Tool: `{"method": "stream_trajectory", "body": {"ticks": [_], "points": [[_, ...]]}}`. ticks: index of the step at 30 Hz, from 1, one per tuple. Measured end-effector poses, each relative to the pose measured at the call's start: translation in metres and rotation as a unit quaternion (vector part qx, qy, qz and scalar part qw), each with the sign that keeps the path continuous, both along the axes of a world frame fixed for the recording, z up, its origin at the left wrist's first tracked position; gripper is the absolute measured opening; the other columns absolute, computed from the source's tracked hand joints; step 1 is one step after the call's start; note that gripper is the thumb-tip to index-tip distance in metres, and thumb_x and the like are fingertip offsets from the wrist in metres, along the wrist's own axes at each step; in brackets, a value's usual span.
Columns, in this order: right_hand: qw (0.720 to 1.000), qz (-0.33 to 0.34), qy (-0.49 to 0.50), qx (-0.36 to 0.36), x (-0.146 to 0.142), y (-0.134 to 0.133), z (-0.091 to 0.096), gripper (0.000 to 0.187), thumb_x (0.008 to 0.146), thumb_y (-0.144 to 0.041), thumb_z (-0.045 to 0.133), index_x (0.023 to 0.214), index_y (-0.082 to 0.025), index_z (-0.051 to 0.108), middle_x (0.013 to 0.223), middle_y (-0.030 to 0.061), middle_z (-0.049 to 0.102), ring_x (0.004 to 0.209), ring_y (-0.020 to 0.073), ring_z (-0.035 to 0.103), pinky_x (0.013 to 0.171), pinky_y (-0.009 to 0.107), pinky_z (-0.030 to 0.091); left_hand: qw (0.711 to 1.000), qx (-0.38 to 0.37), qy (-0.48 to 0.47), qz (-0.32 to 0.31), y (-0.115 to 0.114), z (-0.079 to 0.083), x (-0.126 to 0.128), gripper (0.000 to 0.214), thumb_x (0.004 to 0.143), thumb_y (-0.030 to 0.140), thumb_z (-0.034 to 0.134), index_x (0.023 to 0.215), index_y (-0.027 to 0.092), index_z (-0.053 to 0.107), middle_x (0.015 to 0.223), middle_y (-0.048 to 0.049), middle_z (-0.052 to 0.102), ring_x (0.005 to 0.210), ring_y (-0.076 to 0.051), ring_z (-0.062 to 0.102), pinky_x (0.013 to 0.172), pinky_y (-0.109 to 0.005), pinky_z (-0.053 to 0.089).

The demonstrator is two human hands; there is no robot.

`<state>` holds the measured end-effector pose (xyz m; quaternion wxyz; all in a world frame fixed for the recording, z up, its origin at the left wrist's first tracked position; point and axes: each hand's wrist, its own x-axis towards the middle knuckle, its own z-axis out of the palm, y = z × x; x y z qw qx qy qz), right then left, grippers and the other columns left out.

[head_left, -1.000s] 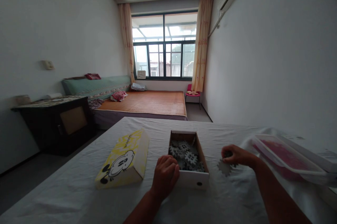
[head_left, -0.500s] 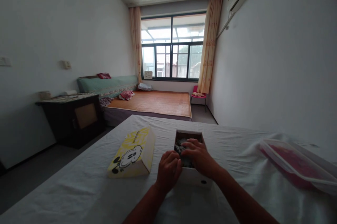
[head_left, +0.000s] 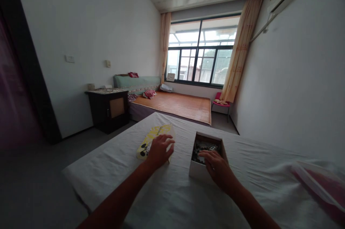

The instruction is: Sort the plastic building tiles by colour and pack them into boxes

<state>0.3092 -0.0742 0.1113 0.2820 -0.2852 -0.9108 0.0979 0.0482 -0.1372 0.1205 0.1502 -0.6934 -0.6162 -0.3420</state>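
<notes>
A white open-topped box [head_left: 198, 172] with a brown inside stands on the white cloth, holding a jumble of small dark grey pieces [head_left: 201, 145] whose kind I cannot make out. My right hand [head_left: 215, 166] is over the box's near right part, fingers loosely stretched above the pieces, with nothing seen in them. To the left lies a yellow and white box lid [head_left: 142, 153] with a black-and-white cartoon figure. Over its right part is my left hand [head_left: 160, 149], fingers apart and reaching to the lid's right edge; whether they press on it is unclear.
A clear plastic container [head_left: 318, 182] with pink contents is at the right of the cloth-covered table [head_left: 172, 200]. Beyond the table are a bed [head_left: 178, 103], a dark cabinet [head_left: 107, 110] and a pink chair [head_left: 221, 102] below the window.
My left hand has left the box and moved left onto the yellow lid. My right hand has drawn back slightly, showing more of the pieces. The view has turned left.
</notes>
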Motion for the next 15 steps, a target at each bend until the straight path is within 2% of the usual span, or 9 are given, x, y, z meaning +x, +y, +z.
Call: {"method": "stream_trajectory", "body": {"ticks": [3,6,8,11,13,15], "points": [[0.995,0.072,0.027,-0.07,-0.029,-0.03,-0.007,0.037,0.09,-0.028,0.04,0.123,-0.021,0.053,0.123,0.0077,0.059,0.115,0.0201,0.051,0.099,0.037,0.04,0.985,-0.069,-0.052,0.151,-0.008,-0.02,-0.068,0.029,0.088,0.029,0.043,0.107,0.022,0.063,0.12,-0.0073,0.058,0.11,-0.024,0.051,0.091,-0.038,0.042],[0.986,0.069,0.044,-0.144,-0.078,-0.038,-0.025,0.053,0.086,-0.042,0.048,0.132,-0.016,0.044,0.135,0.0114,0.049,0.127,0.0237,0.041,0.106,0.039,0.032,0.958,-0.14,-0.096,0.232,-0.012,-0.043,-0.113,0.035,0.088,0.034,0.04,0.115,0.021,0.058,0.128,-0.0091,0.054,0.114,-0.027,0.048,0.092,-0.041,0.041],[0.972,0.03,0.073,-0.221,-0.113,-0.031,-0.039,0.064,0.084,-0.05,0.048,0.135,-0.012,0.041,0.141,0.0144,0.042,0.132,0.0261,0.033,0.11,0.04,0.025,0.943,-0.188,-0.145,0.235,-0.013,-0.057,-0.127,0.037,0.088,0.035,0.04,0.116,0.019,0.058,0.128,-0.0101,0.054,0.118,-0.027,0.047,0.096,-0.039,0.038],[0.928,-0.01,0.123,-0.351,-0.156,-0.012,-0.053,0.074,0.08,-0.063,0.045,0.136,-0.015,0.04,0.141,0.013,0.041,0.133,0.0274,0.031,0.11,0.042,0.022,0.935,-0.223,-0.178,0.208,-0.011,-0.071,-0.136,0.034,0.086,0.033,0.043,0.113,0.02,0.06,0.12,-0.008,0.062,0.113,-0.022,0.054,0.095,-0.032,0.04],[0.912,-0.015,0.138,-0.387,-0.173,-0.003,-0.056,0.077,0.077,-0.069,0.045,0.136,-0.02,0.041,0.139,0.0106,0.044,0.132,0.0281,0.033,0.109,0.043,0.023,0.936,-0.225,-0.189,0.194,-0.009,-0.077,-0.139,0.036,0.086,0.031,0.043,0.116,0.018,0.058,0.119,-0.0073,0.063,0.11,-0.02,0.057,0.093,-0.028,0.042],[0.907,-0.012,0.151,-0.393,-0.18,0.0,-0.056,0.079,0.075,-0.072,0.044,0.136,-0.022,0.04,0.139,0.0099,0.045,0.131,0.028,0.035,0.108,0.043,0.025,0.936,-0.22,-0.2,0.189,-0.009,-0.081,-0.141,0.041,0.085,0.03,0.042,0.12,0.015,0.056,0.124,-0.0085,0.061,0.113,-0.019,0.056,0.094,-0.026,0.042]]}}
